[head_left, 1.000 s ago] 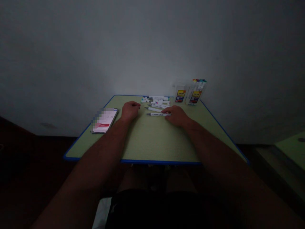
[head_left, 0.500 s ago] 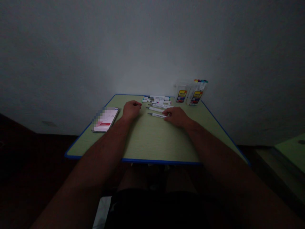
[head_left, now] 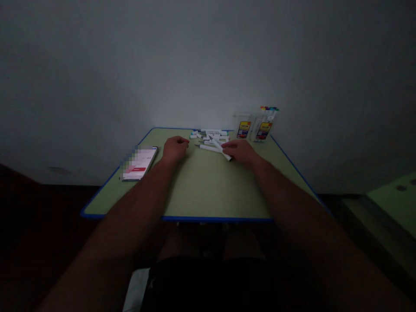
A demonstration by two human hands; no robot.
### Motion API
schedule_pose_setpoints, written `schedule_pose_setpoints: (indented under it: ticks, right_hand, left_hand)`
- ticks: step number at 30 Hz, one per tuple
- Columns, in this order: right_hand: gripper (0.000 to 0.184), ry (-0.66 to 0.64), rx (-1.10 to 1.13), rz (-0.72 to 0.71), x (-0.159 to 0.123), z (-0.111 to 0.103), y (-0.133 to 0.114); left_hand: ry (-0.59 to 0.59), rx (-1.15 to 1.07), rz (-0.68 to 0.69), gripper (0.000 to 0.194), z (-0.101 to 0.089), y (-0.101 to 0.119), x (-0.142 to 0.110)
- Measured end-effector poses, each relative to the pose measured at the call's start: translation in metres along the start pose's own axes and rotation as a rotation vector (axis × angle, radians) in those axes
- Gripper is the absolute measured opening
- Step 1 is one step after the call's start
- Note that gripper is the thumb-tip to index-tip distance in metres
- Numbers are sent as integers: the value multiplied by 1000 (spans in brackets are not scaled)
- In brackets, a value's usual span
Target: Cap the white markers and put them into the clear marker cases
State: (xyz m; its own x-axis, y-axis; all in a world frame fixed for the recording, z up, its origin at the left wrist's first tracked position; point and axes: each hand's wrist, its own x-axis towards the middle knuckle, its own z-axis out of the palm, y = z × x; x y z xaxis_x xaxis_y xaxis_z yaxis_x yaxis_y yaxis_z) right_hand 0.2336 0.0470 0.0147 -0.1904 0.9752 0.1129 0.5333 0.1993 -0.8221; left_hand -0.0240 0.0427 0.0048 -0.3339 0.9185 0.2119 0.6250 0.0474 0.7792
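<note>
My right hand [head_left: 241, 151] is closed on a white marker [head_left: 220, 147], which slants with its grey tip to the upper left and its other end toward me. Beneath it lies another white marker [head_left: 208, 147] with a bare grey tip pointing left. Farther back, several more white markers [head_left: 212, 131] and loose caps [head_left: 194, 135] lie in a cluster near the wall. My left hand [head_left: 174, 149] rests on the table left of the markers, fingers curled together. Whatever those fingers may hold is hidden.
On the left of the blue-edged table [head_left: 211, 190] lies a phone [head_left: 140, 164] with its screen lit. A clear plastic case [head_left: 243, 125] stands at the back right, beside another clear case [head_left: 264, 128] with colourful marker ends. The grey wall [head_left: 201, 65] borders the table's far edge.
The marker in my right hand has been lifted and turned from nearly level to a steep slant across the others. My left hand stays closed in about the same place. The view shifted slightly.
</note>
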Motion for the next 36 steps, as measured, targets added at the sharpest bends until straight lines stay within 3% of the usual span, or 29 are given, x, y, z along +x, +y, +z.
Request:
schedule_pose_setpoints:
  ticks: [6,11,24,30,36]
  right_hand:
    - [22,1,319,137,0,1,0]
    - [18,-12,418,176,1,0,-1]
    - [29,192,185,200,19,-9,26]
    - [28,228,223,217,21,-8,25]
    - [22,251,211,193,22,-6,24]
  left_hand:
    - [-2,-2,7,21,-1,1,-1]
    - [-14,21,-7,23,0,0,0]
    - [-9,100,59,19,-2,10,-12]
    - [4,138,141,24,8,12,-15]
    - [-34,272,269,27,25,37,2]
